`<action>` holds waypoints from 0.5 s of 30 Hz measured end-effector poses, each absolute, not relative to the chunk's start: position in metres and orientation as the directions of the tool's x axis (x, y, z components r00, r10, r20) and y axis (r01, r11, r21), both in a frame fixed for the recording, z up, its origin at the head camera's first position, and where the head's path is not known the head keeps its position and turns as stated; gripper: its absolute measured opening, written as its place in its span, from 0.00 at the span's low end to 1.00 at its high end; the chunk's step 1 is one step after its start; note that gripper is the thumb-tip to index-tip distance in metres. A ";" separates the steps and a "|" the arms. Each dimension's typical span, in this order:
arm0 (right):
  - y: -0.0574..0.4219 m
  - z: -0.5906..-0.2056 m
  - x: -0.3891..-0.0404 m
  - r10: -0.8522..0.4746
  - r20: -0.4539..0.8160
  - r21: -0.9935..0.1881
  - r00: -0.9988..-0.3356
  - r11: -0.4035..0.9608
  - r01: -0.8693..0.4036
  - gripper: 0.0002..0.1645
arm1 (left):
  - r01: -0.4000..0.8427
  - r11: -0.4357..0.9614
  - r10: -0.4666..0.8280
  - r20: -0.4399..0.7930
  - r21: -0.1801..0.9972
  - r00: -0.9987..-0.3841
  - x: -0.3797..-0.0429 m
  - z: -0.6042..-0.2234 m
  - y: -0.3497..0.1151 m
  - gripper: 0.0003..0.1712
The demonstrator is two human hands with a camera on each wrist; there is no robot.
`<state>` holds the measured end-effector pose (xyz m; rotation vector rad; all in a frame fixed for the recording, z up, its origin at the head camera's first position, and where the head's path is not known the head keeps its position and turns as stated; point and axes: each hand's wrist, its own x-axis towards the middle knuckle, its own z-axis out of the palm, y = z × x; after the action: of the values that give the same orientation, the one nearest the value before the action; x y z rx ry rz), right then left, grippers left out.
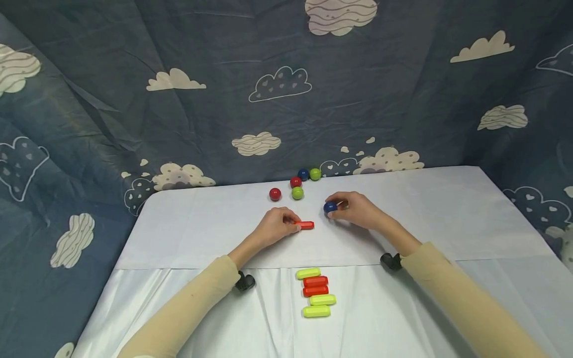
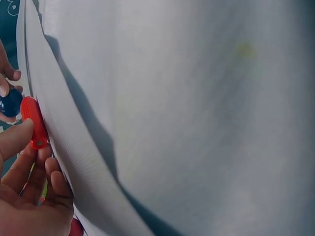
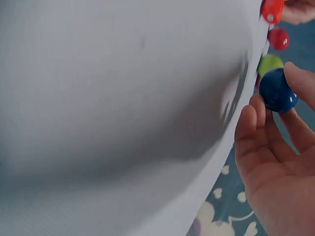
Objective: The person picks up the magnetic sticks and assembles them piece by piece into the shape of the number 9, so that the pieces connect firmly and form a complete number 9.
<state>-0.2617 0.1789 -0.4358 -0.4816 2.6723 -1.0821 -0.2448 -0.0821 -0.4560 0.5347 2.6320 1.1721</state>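
My left hand (image 1: 278,226) pinches a red faceted stick (image 1: 306,225) between thumb and fingers, over the middle of the white table. The left wrist view shows the thumb on one face of that red stick (image 2: 34,122), with a small hole in its end. To the right, my right hand (image 1: 355,210) holds a blue ball (image 1: 330,207) by its thumb and fingertips. In the right wrist view the blue ball (image 3: 278,90) sits between thumb and fingers, its glossy surface mostly exposed. The stick and the ball are a short distance apart.
Beyond the hands lie two red balls (image 1: 275,194), two green balls (image 1: 297,193) and another blue ball (image 1: 303,174). Nearer me, several yellow sticks (image 1: 316,311) and two red sticks (image 1: 315,291) form a column. A dark cloud-print curtain (image 1: 215,124) stands behind the table.
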 end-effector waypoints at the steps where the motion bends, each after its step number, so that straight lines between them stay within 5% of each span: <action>1: 0.177 -0.436 -0.260 -0.387 -0.079 -0.703 -0.919 0.675 -0.224 0.26 | 0.239 0.619 0.408 -0.045 0.748 -0.912 -0.245 -0.456 -0.082 0.08; 15: 0.159 -0.443 -0.245 -0.478 -0.074 -0.712 -0.876 0.640 -0.289 0.23 | 0.231 0.596 0.397 -0.032 0.769 -0.917 -0.247 -0.461 -0.083 0.06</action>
<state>-0.2450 0.1589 -0.4428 -0.6218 2.6066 -1.0656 -0.2466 -0.0830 -0.4613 0.5228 2.6224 1.2217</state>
